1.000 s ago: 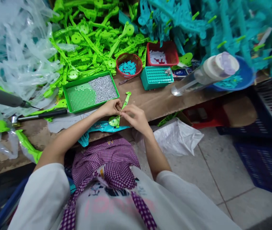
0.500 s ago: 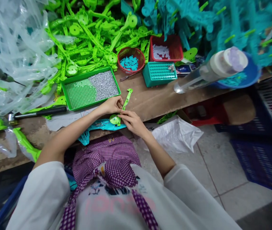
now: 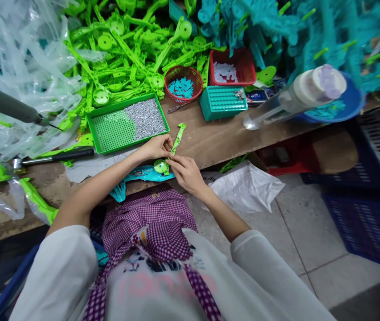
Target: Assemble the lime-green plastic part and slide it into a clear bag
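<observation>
Both hands are closed at a long light-green plastic part [image 3: 177,139] with a round disc end, near the table's front edge. My left hand [image 3: 159,146] pinches it around the middle with bent fingers. From the right, my right hand [image 3: 186,173] has its thumb and fingertips pressed together on the same part, just above the disc. Any small piece between the fingertips is hidden. Under the disc end lies a turquoise plastic part [image 3: 143,173], which sticks out over the table edge towards my lap.
Behind my hands stand a green tray [image 3: 109,150] of small metal pieces, a red basket [image 3: 193,94], a turquoise box [image 3: 225,109] and a clear bottle [image 3: 276,104]. A hammer [image 3: 59,157] lies left, below a dark screwdriver-like tool [image 3: 9,103]. Green parts [image 3: 126,53] are heaped behind.
The dark screwdriver-like tool at the left has swung further into view, rightwards and down. My hands stay at the green part, with only a slight shift of the right fingers.
</observation>
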Demonstrator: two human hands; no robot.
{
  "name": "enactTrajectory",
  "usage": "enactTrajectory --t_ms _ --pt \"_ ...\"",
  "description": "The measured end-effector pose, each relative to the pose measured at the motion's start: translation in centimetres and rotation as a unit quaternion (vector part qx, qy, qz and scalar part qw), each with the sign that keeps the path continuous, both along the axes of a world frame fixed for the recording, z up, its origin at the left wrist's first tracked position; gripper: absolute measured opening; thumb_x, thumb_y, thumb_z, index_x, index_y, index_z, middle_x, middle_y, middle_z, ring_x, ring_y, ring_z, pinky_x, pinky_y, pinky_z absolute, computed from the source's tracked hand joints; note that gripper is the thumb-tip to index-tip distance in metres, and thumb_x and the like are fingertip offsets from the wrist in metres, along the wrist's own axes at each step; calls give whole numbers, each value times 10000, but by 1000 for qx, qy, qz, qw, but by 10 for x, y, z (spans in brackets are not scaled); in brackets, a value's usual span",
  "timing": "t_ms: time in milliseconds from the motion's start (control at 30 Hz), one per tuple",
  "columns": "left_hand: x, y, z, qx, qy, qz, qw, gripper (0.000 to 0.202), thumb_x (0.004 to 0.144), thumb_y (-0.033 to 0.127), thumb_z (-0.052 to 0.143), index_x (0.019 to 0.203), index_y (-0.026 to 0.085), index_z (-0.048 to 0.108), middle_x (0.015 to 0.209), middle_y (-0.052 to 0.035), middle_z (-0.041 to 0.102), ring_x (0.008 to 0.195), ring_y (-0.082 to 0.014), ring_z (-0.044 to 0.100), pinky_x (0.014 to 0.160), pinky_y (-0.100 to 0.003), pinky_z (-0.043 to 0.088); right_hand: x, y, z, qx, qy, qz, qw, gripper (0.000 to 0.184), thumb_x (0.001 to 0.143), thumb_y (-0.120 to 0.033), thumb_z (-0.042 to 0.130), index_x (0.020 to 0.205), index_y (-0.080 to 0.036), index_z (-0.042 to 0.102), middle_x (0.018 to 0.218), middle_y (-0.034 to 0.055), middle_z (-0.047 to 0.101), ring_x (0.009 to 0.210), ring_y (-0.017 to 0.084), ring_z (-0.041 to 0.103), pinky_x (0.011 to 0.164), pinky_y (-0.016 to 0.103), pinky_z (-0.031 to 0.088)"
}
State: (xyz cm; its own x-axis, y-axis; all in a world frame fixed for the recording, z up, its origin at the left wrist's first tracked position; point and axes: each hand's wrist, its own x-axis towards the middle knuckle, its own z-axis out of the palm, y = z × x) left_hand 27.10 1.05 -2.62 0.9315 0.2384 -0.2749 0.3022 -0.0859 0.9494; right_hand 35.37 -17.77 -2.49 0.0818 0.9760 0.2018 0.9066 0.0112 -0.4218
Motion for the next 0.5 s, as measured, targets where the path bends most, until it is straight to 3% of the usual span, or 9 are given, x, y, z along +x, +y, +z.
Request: enactTrajectory --t_ms 167,267,367,500 --pt "5 -2 5 41 29 1 999 284 627 60 642 817 174 465 706 28 568 647 -100 545 633 -243 440 -1 2 11 -56 -100 47 992 383 963 -228 424 1324 -232 551 1351 85 598 1001 226 571 894 399 380" --pt "-4 -5 18 106 26 -5 994 197 690 87 632 831 159 514 738 8 596 683 -112 568 671 -253 453 -1 5 20 -96 -145 62 983 393 950 -222 433 1331 -240 530 1394 84 564 1001 231 560 875 394 370" --pt "-34 -8 37 222 -4 -13 975 74 823 185 603 890 154 603 847 -34 633 780 -140 590 744 -282 459 -2 6 28 -126 -167 67 976 406 952 -224 424 1350 -244 502 1396 82 559 997 228 554 863 381 367" --pt "-87 -13 53 375 2 -55 925 179 913 301 562 959 192 695 1016 -71 645 954 -203 567 852 -350 433 -5 7 32 -139 -177 71 972 400 959 -216 402 1348 -248 490 1391 80 555 1014 224 549 870 372 362"
